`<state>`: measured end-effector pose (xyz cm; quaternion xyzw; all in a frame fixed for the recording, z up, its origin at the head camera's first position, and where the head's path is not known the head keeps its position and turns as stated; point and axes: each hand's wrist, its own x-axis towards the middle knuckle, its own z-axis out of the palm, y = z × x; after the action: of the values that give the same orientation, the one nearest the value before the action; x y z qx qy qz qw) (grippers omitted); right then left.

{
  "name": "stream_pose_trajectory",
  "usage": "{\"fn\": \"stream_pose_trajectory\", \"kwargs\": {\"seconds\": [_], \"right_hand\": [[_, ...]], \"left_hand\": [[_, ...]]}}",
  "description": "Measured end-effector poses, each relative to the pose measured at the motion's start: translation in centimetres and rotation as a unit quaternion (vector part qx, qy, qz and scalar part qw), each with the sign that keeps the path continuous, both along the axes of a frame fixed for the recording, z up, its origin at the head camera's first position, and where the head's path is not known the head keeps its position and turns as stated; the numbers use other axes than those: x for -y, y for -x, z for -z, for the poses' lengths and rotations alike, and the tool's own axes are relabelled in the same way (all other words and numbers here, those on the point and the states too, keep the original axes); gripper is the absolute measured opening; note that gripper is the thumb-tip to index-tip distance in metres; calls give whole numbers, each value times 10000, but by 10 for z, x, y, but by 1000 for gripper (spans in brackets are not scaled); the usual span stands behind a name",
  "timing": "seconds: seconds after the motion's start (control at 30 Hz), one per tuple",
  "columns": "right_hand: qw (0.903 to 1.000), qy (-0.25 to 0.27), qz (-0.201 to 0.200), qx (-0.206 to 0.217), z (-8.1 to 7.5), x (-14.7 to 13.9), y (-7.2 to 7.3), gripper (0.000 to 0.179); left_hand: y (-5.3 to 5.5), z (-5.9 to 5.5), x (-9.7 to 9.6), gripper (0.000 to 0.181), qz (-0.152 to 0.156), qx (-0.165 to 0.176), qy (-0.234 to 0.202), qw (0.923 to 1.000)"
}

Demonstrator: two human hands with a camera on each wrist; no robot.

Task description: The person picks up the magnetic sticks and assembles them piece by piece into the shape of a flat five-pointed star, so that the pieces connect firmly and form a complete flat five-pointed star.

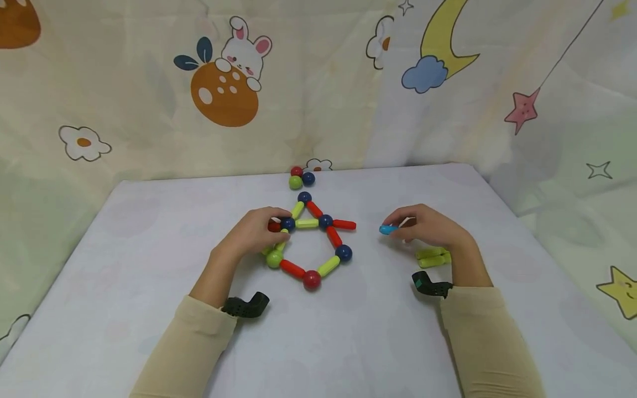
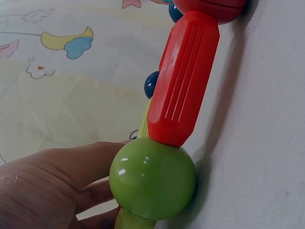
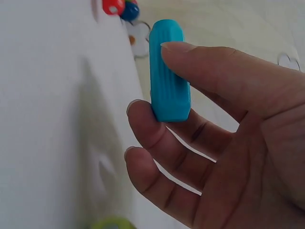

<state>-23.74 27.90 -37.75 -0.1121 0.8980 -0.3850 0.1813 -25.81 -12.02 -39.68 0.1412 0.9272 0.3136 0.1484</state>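
A flat figure of magnetic rods and balls lies on the table, with a red ball (image 1: pixel 312 279) at its near corner and a dark blue ball (image 1: pixel 304 197) at its far tip. At its left side my left hand (image 1: pixel 255 231) holds it, thumb and fingers either side of a red rod by a dark blue ball (image 1: pixel 287 224). The exact contact is partly hidden. In the left wrist view the green ball (image 2: pixel 152 179) is beside the thumb. My right hand (image 1: pixel 428 225), to the figure's right, pinches a light blue magnetic rod (image 3: pixel 170 71) between thumb and fingers, above the table.
Beyond the figure sit loose balls: red (image 1: pixel 296 171), green (image 1: pixel 296 182) and dark blue (image 1: pixel 308 178). Yellow-green rods (image 1: pixel 433 257) lie beside my right wrist. A red rod (image 1: pixel 344 225) juts right from the figure. A patterned cloth (image 1: pixel 323 83) hangs behind the white table (image 1: pixel 348 342).
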Motion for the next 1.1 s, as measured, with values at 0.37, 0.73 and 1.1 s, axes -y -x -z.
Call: {"fn": "stream_pose_trajectory", "kwargs": {"seconds": [0.37,0.73,1.1], "right_hand": [[9963,-321,-792,-32,9,49,10,19],[9971,-373,-651,-132,11,74,5,21],[9965,-498,-414,-522,10,77,4,20]], "left_hand": [[2,-1,1,54,16,-22,-17,10000],[1,0,1,54,28,-30,15,10000],[0,0,0,55,44,-51,27,10000]]}}
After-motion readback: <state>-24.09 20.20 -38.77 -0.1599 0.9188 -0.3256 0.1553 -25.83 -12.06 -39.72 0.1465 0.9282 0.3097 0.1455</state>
